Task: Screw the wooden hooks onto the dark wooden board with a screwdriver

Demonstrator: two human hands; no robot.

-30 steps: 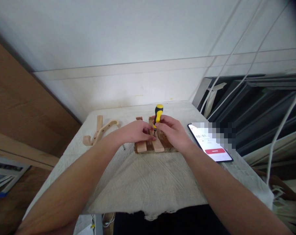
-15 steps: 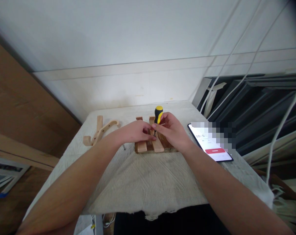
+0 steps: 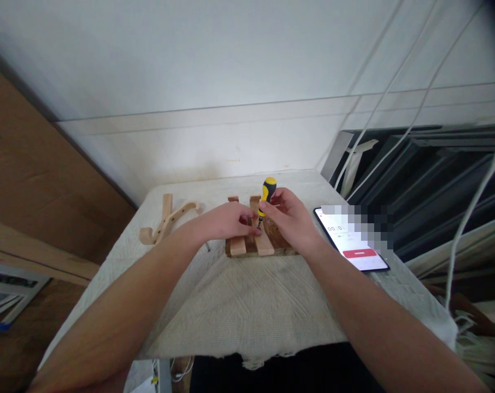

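My right hand [image 3: 292, 218] grips a yellow and black screwdriver [image 3: 267, 190], its thumb on the lower handle. The screwdriver leans slightly right, its bit pointing down at a pale wooden strip [image 3: 264, 243]. My left hand [image 3: 233, 219] rests over the strips, fingers curled close to the bit; whatever they pinch is too small to make out. Another wooden strip [image 3: 238, 246] lies partly under this hand. Both strips lie across a darker brown wooden block [image 3: 278, 237] with small holes in it. A small metal piece, perhaps a screw [image 3: 207, 246], is beside my left wrist.
Left of the block lies a pale wooden piece with curved, hook-like ends [image 3: 168, 221]. A phone [image 3: 360, 253] with a lit screen lies on the right of the cloth-covered table [image 3: 247, 305]. White cables [image 3: 472, 218] hang at the right, before dark stacked panels [image 3: 448, 174].
The screwdriver's handle has tipped to the right and turned, showing more yellow. My right thumb has shifted up onto the handle. My left hand stays in place.
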